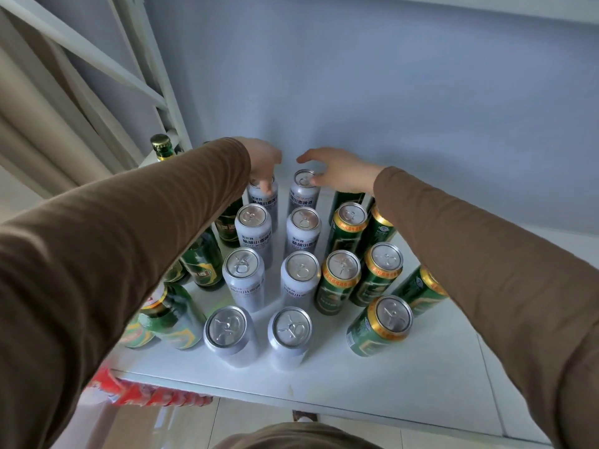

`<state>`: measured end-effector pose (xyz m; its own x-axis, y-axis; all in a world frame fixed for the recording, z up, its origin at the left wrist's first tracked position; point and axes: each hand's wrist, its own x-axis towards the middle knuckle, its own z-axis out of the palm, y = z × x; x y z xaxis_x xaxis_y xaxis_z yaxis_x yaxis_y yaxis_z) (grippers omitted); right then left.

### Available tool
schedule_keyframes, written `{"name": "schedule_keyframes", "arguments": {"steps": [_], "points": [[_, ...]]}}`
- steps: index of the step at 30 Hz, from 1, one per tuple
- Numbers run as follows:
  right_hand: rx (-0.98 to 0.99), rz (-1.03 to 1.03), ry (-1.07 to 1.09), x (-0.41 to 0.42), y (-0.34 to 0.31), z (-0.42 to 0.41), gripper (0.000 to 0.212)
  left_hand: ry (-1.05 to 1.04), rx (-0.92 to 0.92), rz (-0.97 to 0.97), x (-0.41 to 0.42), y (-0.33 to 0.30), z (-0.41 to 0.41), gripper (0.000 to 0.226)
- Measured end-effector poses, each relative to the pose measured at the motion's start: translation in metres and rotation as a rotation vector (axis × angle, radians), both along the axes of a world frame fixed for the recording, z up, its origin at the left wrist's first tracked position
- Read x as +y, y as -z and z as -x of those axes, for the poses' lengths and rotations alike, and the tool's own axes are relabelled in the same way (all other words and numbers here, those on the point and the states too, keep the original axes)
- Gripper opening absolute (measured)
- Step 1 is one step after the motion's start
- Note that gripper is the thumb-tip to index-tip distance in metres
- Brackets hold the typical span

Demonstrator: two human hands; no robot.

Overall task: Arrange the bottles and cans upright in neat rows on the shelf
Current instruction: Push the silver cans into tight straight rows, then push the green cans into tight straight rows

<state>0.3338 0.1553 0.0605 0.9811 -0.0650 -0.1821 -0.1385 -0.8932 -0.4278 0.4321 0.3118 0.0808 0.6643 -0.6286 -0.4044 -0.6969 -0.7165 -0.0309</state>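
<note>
Several silver cans stand upright in two rows on the white shelf (324, 380). My left hand (264, 162) reaches to the back and touches the top of the rear left silver can (265, 199) with loosely curved fingers. My right hand (337, 170) rests its thumb on the rim of the rear right silver can (303, 192), fingers spread above it. Several green cans with gold rims (343, 280) stand to the right, partly hidden by my right sleeve. Green glass bottles (202, 260) stand on the left, largely covered by my left sleeve.
A blue-grey wall backs the shelf. A white frame post (162, 102) rises at the left rear beside a gold-capped bottle (161, 146). Red packages (146, 392) lie on a lower level under the shelf's front left edge.
</note>
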Motion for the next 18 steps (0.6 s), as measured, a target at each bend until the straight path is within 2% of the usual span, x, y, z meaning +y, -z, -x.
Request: {"name": "schedule_keyframes", "arguments": {"steps": [7,15,18], "points": [[-0.186,-0.003,0.123,-0.003,-0.031,0.091,0.041,0.178,-0.063,0.242,0.009,-0.025,0.053,0.079],[-0.218,-0.072,0.226,0.004,-0.029,0.21,0.034,0.362,-0.017,0.429,0.021,-0.03,0.156,0.07],[-0.189,-0.104,0.206,0.012,-0.013,0.242,0.037,0.392,0.001,0.406,0.023,-0.012,0.182,0.071]]}}
